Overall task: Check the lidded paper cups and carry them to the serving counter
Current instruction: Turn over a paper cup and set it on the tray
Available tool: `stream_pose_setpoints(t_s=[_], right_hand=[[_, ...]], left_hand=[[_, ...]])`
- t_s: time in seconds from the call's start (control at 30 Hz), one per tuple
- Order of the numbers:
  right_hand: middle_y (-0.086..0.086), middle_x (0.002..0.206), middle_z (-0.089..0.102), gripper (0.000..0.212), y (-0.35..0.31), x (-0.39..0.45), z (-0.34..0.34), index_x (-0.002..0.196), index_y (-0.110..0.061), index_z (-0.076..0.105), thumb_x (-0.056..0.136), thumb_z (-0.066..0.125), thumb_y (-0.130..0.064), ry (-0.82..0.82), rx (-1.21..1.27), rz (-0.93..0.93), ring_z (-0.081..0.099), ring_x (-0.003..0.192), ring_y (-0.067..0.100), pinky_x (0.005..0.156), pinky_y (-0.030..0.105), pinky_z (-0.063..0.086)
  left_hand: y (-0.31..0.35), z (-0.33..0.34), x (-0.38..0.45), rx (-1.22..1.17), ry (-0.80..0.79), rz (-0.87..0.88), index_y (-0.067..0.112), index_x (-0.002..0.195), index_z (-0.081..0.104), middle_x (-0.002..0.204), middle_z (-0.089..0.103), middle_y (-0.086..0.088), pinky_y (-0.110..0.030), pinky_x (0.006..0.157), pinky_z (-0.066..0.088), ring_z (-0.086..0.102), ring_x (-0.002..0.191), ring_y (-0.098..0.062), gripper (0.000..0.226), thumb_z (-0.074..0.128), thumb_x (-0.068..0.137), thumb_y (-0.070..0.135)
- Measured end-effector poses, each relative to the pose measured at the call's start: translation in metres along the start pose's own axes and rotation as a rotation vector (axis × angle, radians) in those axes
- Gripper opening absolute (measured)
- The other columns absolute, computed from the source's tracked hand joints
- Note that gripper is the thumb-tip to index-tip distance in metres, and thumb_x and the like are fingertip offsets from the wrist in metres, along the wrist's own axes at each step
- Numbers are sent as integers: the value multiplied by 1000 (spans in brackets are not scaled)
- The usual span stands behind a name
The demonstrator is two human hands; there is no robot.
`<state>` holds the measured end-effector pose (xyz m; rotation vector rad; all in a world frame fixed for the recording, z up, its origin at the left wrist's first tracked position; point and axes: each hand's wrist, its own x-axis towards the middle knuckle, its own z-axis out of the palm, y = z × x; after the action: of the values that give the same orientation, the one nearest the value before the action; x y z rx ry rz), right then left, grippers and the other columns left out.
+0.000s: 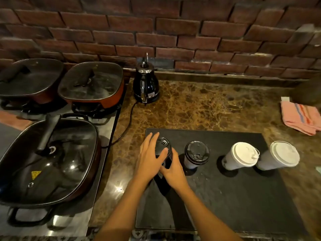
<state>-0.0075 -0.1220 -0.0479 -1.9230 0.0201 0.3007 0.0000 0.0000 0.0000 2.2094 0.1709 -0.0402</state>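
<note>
Several lidded paper cups stand in a row on a black slate board point(234, 197). The leftmost is a dark cup with a black lid point(164, 144). My left hand point(150, 158) lies flat over its lid, thumb across the top. My right hand point(172, 168) wraps the cup's side below. To its right stands a white cup with a black lid point(197, 151), then two taller white cups with white lids point(244, 154) point(284, 153).
A black electric kettle point(145, 82) with its cord stands at the back by the brick wall. Three lidded square pans point(45, 159) point(92, 82) point(29, 77) sit on the stove at left. A pink folded cloth point(300, 119) lies at far right on the marble counter.
</note>
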Motion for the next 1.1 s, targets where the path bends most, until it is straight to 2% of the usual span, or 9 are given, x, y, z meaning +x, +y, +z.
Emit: stream_pose_setpoints(t_s=[0.17,0.33,0.43,0.57,0.67,0.77,0.87,1.0,1.1], right_hand=[[-10,142,52,87,5,14,4,155,-23,25,84,75,-20,-19,-4,70,53,130,8,105,30,49],[-7,123,60,65,4,17,8,138,-17,43,82,76,-7,-24,-40,74,61,118,11,84,2,44],[-15,117,62,62,3,18,10,130,-26,49,78,80,-14,-30,-50,79,62,108,-6,85,7,46],[-6,130,52,73,-6,12,12,137,-31,47,70,77,-38,-43,-69,47,57,118,11,99,31,49],[-5,128,41,72,-23,2,9,142,-32,42,79,77,-37,-55,-96,28,53,114,10,94,27,46],[-6,125,38,70,-37,-8,6,143,-34,39,84,75,-42,-30,-130,-31,52,108,8,86,22,42],[-6,125,38,72,-55,-15,0,144,-36,39,83,76,-44,-9,-143,-104,48,110,3,85,21,42],[-9,131,39,78,-79,-27,-10,148,-36,35,82,74,-49,33,-159,-183,43,114,-1,88,18,40],[-15,130,41,82,-98,-40,-22,146,-38,37,74,68,-62,83,-118,-202,45,113,-5,88,13,37]], left_hand=[[-5,4,11,-4,-38,-19,27,156,34,163,28,0,-28,113,27,31,148,-19,67,62,96,39],[-6,1,13,-3,-2,-38,18,153,39,151,41,-2,-18,99,30,47,134,-17,64,66,96,31],[-10,-3,13,-44,7,-76,21,153,38,149,43,-1,-14,95,30,47,131,-14,60,61,99,31],[-20,-16,15,-174,48,-145,24,152,41,151,47,-3,-28,106,37,46,138,-19,57,55,99,39],[-20,-30,15,-274,46,-158,29,149,47,151,51,-1,-41,116,39,46,140,-19,51,49,99,40],[-13,-48,17,-329,23,-136,25,142,56,144,56,-1,-39,115,40,50,136,-18,37,45,106,21],[-2,-69,15,-389,-3,-129,25,134,58,129,62,3,-40,107,46,57,124,-19,33,40,107,18],[16,-92,8,-375,3,-14,26,125,60,117,64,10,-23,92,46,60,115,-10,25,44,107,32],[29,-111,6,-259,-2,86,22,132,63,126,65,8,-25,98,46,60,118,-8,63,41,91,63]])
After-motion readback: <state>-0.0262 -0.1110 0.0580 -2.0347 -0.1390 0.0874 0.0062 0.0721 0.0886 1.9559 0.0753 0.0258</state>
